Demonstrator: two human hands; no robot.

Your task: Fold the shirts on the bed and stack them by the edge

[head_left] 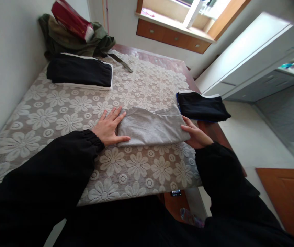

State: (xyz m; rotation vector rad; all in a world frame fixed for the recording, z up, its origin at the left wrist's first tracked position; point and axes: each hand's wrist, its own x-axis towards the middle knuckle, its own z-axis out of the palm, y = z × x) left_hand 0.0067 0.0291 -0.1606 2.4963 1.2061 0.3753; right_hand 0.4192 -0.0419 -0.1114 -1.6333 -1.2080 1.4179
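Closest are two black sleeves [46,178], reaching out over the desk [116,171], which has a white flower lace cover. The left hand [109,127] lies flat. Its fingers [116,115] are open and spread, pressing on the left end of a grey folded top [149,128]. The right hand [195,134] is at the right end. Its fingers [188,120] are bent around that edge and seem to pinch it lightly, but I cannot tell for sure.

The grey top lies on the desk between the two hands, near the front edge. Its long side runs left to right, from one hand to the other, and the right end points a bit further away. It looks like the top is being held and pressed flat in the middle of folding. Any fold after this would need both ends kept even.

Just behind the right end is a small black folded pile [201,107]. Far back on the left lies a bigger black folded stack [80,72], then a green heap of clothes [67,41] with a red bag [71,19] on top.
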